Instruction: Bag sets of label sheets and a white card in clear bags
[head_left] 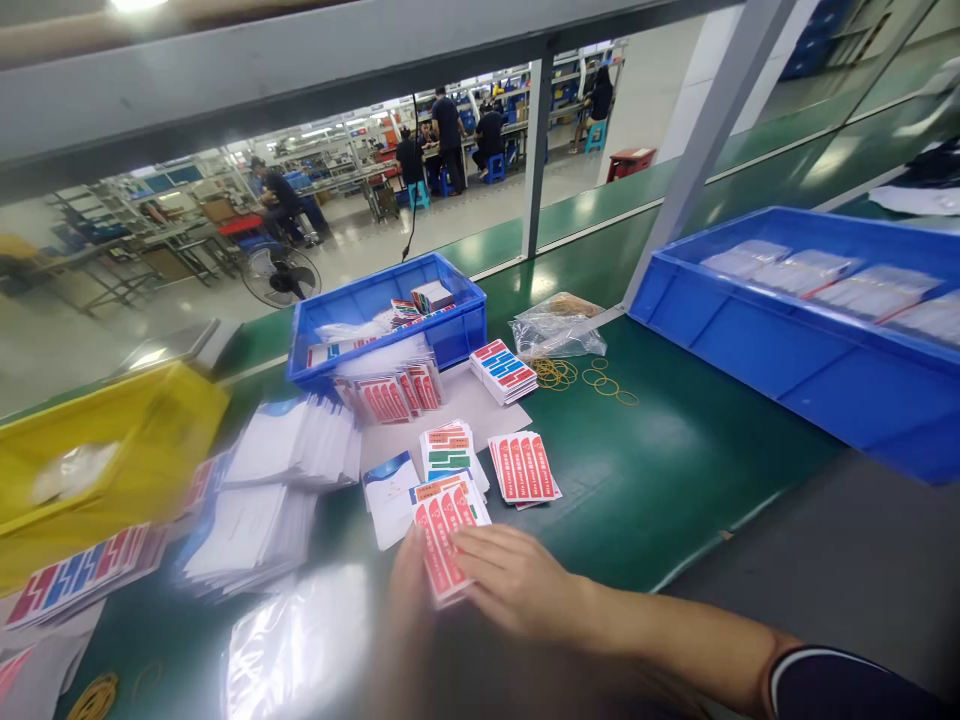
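A small set of red-and-white printed cards is held upright at a tilt between my two hands. My right hand presses on its right side, fingers bent together over the edge. Along the left edge lies my left hand, partly blurred, its thumb side against the cards. Just behind them are a white card with a blue corner and a pile of cards with orange and green print. A separate stack of red-striped cards rests to the right.
Stacks of white folded sheets stand on the left, beside a yellow bin. A blue bin with cards is behind; a larger blue bin holds packed bundles at right. Rubber bands and a plastic bag lie between. Clear bags are in front.
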